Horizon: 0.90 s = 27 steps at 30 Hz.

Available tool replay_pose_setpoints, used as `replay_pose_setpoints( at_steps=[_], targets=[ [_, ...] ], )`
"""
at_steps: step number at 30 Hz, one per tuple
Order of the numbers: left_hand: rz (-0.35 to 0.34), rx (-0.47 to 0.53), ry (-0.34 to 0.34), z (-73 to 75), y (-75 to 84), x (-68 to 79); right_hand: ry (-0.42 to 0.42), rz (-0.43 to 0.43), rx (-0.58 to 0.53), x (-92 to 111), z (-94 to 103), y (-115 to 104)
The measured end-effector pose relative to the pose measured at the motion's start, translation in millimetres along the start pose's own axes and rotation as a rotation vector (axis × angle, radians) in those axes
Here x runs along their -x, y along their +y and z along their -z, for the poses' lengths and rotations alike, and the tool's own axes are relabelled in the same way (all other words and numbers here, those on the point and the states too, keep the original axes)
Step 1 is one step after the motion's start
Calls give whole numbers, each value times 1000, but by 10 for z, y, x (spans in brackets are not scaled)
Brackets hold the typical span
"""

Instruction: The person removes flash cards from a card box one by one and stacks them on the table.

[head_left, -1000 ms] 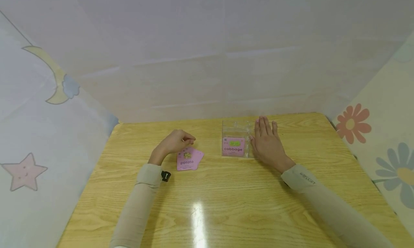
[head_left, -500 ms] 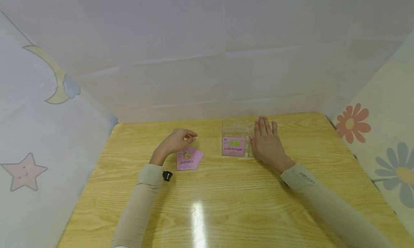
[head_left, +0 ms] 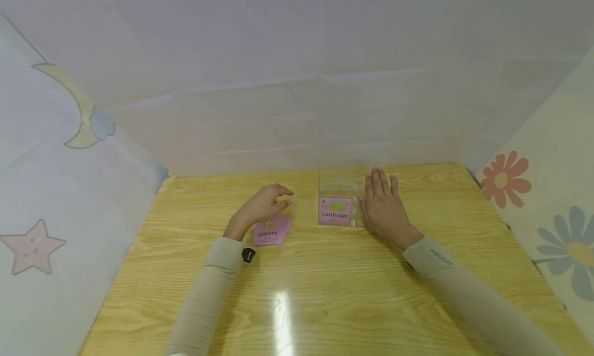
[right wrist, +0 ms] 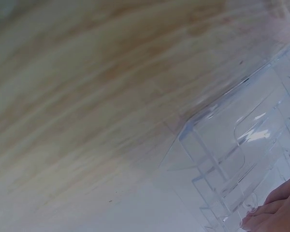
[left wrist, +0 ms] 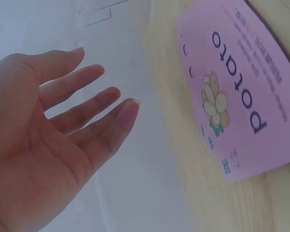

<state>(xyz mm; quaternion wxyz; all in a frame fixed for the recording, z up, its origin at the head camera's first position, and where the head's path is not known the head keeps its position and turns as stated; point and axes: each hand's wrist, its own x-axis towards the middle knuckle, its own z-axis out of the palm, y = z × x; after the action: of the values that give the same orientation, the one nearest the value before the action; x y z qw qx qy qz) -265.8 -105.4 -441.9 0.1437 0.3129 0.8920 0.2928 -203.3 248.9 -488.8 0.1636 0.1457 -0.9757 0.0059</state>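
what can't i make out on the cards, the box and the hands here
Potato card: head view, top left corner hidden by the left hand; left wrist view, one end cut off by the right edge.
Cabbage card: head view, small print too small to read.
Right hand and box: right wrist view, both cut off by the frame's edges.

A wooden table point(head_left: 325, 294) spans the lower half of the head view. Pink cards point(head_left: 271, 235) lie just below left of centre, a clear box point(head_left: 337, 190) right of centre.
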Motion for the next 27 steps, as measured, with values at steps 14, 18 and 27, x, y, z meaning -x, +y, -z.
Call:
replay_pose_setpoints(
  at_steps=[14,18,27],
  targets=[
    [-59,-32,44,-180,87,-101,60,22,11,7,-32,19],
    [-64,-53,70,-208,141,-115,52,20,3,3,-15,2],
    [-96,-69,104,-213,323,-126,77,43,8,-1,-26,11]
  ],
)
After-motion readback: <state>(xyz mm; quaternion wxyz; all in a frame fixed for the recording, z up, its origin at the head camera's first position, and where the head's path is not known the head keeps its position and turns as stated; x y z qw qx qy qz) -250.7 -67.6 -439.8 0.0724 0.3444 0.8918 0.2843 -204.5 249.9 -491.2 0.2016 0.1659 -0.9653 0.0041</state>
